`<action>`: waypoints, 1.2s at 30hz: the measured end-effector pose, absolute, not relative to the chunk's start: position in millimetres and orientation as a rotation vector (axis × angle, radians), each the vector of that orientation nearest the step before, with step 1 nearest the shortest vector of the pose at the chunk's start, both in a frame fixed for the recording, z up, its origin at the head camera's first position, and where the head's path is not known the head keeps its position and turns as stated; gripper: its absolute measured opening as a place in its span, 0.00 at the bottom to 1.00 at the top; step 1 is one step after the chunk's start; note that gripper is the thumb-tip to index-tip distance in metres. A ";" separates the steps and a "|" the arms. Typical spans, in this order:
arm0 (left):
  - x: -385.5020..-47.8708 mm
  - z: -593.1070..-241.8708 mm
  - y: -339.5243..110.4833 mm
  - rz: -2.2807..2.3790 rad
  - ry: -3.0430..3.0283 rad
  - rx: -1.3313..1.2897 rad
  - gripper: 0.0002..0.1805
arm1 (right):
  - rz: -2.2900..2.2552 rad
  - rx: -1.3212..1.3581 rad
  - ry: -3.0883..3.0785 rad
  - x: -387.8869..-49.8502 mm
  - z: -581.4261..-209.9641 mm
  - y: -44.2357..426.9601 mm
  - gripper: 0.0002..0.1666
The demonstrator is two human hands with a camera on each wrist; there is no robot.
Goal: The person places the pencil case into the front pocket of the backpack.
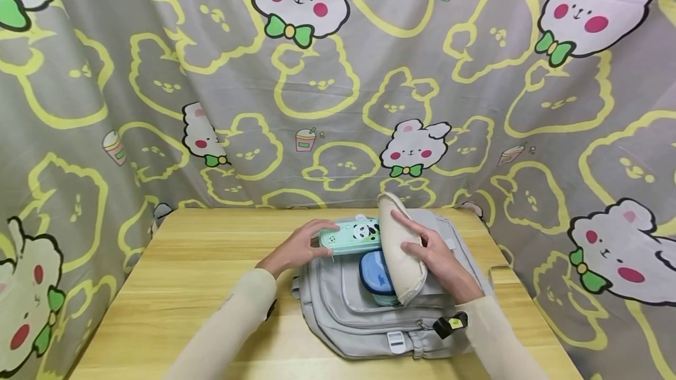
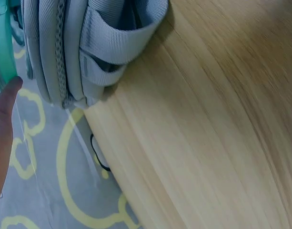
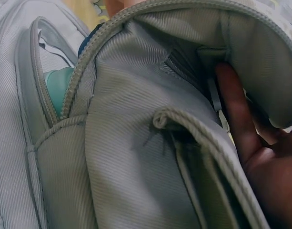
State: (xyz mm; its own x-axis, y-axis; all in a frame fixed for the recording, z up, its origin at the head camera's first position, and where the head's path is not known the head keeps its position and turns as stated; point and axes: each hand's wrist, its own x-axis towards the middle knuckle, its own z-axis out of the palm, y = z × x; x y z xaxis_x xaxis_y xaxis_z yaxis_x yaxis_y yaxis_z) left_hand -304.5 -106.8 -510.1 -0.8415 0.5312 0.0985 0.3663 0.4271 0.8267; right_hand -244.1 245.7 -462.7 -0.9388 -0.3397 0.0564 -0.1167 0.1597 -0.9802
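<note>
A grey backpack (image 1: 338, 298) lies on the table, its front pocket unzipped. My left hand (image 1: 301, 245) grips the left end of a mint-green pencil case (image 1: 343, 239) with a panda picture, held over the top part of the bag. In the left wrist view, one finger (image 2: 7, 102) touches the green case. My right hand (image 1: 440, 257) holds the cream-coloured pocket flap (image 1: 398, 251) raised; in the right wrist view its finger (image 3: 231, 95) lies against the flap's inner side. A blue case (image 1: 375, 271) sticks out from under the flap, above another mint-green item (image 1: 386, 299), mostly hidden.
The bag rests on a wooden table (image 1: 211, 286). A white buckle (image 1: 396, 342) sits at the bag's near edge. Patterned grey curtain (image 1: 327, 87) surrounds the table at the back and both sides.
</note>
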 end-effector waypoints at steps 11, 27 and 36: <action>-309.9 -507.3 -78.2 1.346 2.517 0.817 0.30 | -1.878 -0.484 2.240 -243.5 -464.1 248.0 0.42; -309.7 -511.1 -60.9 1.304 2.559 0.854 0.32 | -1.860 -0.505 2.252 -243.5 -466.4 246.1 0.42; -312.4 -514.5 -65.9 1.390 2.505 0.803 0.37 | -1.785 -0.438 2.386 -244.0 -457.8 242.9 0.41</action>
